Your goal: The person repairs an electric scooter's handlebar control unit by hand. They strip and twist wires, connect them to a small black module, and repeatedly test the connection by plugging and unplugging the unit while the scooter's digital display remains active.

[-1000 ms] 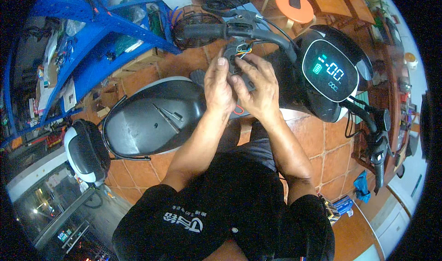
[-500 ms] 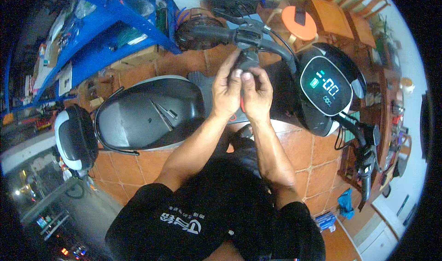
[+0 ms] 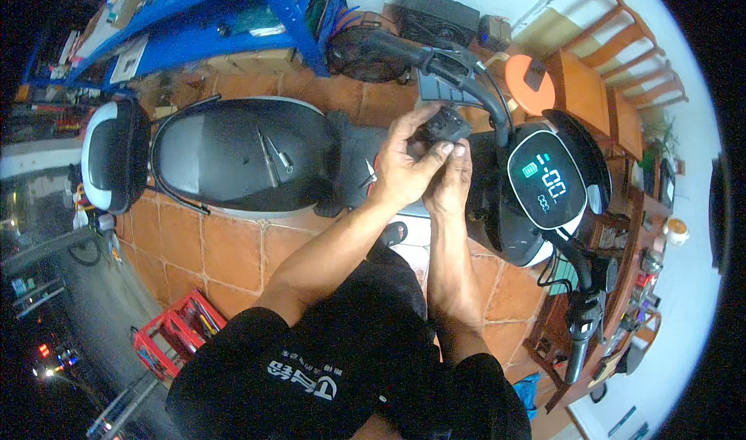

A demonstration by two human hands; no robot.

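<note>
Left-hand grip (image 3: 408, 166) and right-hand grip (image 3: 451, 187) pinching black housing (image 3: 446, 125), handlebar (image 3: 486, 94) nearby, slim tool (image 3: 269, 162) on black scooter seat (image 3: 206, 156), toward seat's front edge

Fingers (image 3: 459, 165) hide part of the black housing (image 3: 446, 123) (its details too small to tell). The left sleeve (image 3: 245, 337) covers part of the red crate (image 3: 158, 336); the upper edge crops the blue rack (image 3: 291, 20).

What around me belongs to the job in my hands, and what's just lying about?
Likely part of the job:
black housing, held in your left hand and right hand
scooter handlebar near it
perhaps the slim tools on the seat

Apparently just lying about:
orange stool
red crate
blue shelf
</note>
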